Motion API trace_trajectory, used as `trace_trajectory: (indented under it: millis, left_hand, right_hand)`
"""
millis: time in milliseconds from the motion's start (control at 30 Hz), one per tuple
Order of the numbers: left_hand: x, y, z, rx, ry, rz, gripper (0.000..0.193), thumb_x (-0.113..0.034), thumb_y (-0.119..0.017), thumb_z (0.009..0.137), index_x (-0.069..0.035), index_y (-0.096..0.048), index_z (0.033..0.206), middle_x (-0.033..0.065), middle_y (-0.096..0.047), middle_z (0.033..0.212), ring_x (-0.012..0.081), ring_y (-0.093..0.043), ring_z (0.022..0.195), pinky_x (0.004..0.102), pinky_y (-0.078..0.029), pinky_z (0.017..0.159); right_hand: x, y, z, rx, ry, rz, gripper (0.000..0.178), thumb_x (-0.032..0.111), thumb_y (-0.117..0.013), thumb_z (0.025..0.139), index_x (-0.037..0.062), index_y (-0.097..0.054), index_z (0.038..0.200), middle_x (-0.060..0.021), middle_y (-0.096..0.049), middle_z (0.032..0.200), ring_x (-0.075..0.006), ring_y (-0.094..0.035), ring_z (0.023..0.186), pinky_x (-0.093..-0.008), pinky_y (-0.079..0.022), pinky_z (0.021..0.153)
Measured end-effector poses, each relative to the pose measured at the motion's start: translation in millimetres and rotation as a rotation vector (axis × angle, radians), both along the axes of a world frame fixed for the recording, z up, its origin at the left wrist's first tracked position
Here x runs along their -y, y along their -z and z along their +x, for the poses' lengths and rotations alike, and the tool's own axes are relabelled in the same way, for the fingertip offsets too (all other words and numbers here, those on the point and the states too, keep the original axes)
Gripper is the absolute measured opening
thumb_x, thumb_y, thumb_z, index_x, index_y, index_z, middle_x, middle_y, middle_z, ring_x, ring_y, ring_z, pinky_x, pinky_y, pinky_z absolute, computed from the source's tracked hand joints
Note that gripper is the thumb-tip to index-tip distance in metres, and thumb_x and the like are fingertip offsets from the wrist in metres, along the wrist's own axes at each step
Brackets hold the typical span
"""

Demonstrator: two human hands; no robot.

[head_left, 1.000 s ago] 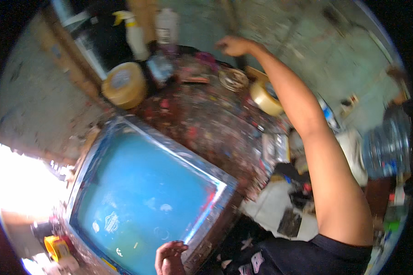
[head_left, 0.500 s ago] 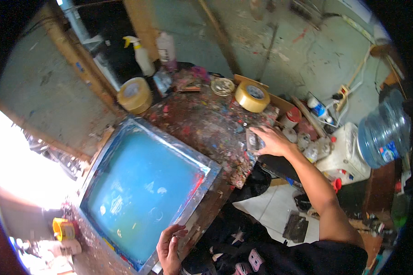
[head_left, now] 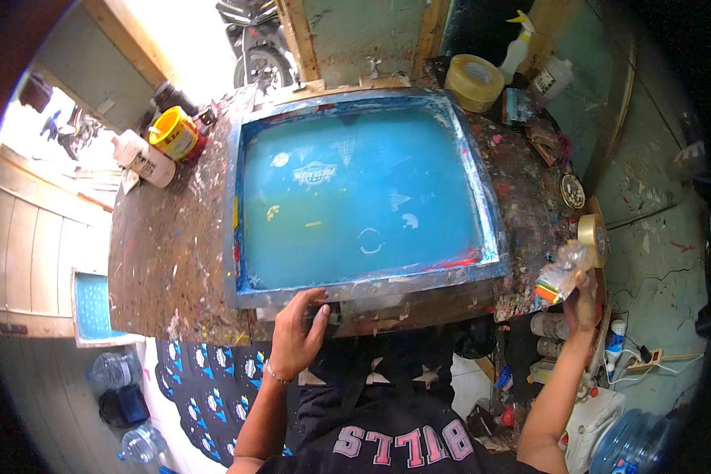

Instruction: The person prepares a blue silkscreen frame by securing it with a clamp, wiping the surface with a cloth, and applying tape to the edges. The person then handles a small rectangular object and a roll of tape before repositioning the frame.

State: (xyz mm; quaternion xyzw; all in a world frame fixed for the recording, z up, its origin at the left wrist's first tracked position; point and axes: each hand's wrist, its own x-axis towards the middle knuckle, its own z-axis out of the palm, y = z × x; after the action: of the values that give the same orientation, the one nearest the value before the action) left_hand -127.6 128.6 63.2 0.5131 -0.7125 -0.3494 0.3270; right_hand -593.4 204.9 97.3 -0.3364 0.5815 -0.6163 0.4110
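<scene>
A screen printing frame [head_left: 363, 291] with blue mesh and small pale designs lies on the paint-stained table. My left hand [head_left: 295, 336] is at its near edge, fingertips by the rim and thumb apart, with nothing visible in it. Off the table's right end, my right hand [head_left: 583, 306] is closed around a small clear plastic package [head_left: 562, 272] with white and orange parts. I cannot make out what is inside it.
Large tape rolls [head_left: 474, 83] and a spray bottle [head_left: 518, 49] stand at the back right; another tape roll [head_left: 592, 239] is near my right hand. A yellow tub [head_left: 174, 134] and a white bottle [head_left: 144, 158] sit at left. Printed dark fabric [head_left: 205, 395] hangs below.
The view has swung left, toward the frame. My right hand, earlier at the table's edge with the small clear thing, now has it raised. My left hand stays by the frame's near edge.
</scene>
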Motion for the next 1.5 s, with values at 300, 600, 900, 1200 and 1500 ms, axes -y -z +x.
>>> trace_trajectory:
  millis: [300,600,900,1200,1500]
  left_hand:
    - [-1,-10,9,-0.071,-0.026,-0.046,0.020,-0.004,-0.059,0.091,0.003,-0.062,0.110,0.0159,-0.069,0.100,0.0263,-0.069,0.093,0.0341,-0.052,0.083]
    - [-17,2,32,-0.133,-0.110,0.038,0.019,-0.005,-0.059,0.091,0.003,-0.062,0.109,0.0156,-0.070,0.099,0.0249,-0.069,0.091,0.0332,-0.053,0.081]
    - [-18,4,34,-0.118,-0.095,0.023,0.020,-0.005,-0.060,0.091,0.002,-0.063,0.109,0.0152,-0.070,0.099,0.0242,-0.069,0.091,0.0332,-0.053,0.081]
    - [-15,8,26,-0.093,-0.084,0.008,0.018,-0.001,-0.059,0.090,0.005,-0.064,0.106,0.0159,-0.070,0.096,0.0250,-0.069,0.090,0.0324,-0.051,0.082]
    - [0,-10,-15,-0.074,0.081,0.050,0.018,-0.004,-0.053,0.095,0.006,-0.062,0.107,0.0129,-0.069,0.097,0.0195,-0.066,0.092,0.0313,-0.050,0.084]
  right_hand:
    - [172,-7,168,-0.209,-0.458,-0.127,0.037,0.015,-0.082,0.078,0.0033,-0.056,0.101,-0.0045,-0.064,0.092,-0.0105,-0.061,0.082,-0.0276,-0.054,0.071]
    - [225,24,204,-0.927,-0.696,-0.001,0.036,-0.002,-0.063,0.069,0.0009,-0.057,0.104,-0.0196,-0.069,0.095,-0.0319,-0.068,0.088,-0.0396,-0.053,0.080]
    - [224,36,206,-0.864,-0.629,0.026,0.036,0.000,-0.065,0.069,0.0021,-0.058,0.105,-0.0224,-0.068,0.096,-0.0393,-0.066,0.093,-0.0431,-0.051,0.084]
    - [171,1,133,-0.360,-0.386,-0.021,0.042,0.001,-0.077,0.074,0.0029,-0.054,0.109,-0.0102,-0.064,0.101,-0.0182,-0.067,0.085,-0.0322,-0.060,0.056]
    - [-30,23,-45,-0.079,0.718,0.217,0.052,0.007,-0.075,0.082,-0.0017,-0.051,0.127,-0.0120,-0.068,0.099,-0.0191,-0.069,0.070,-0.0278,-0.059,0.049]
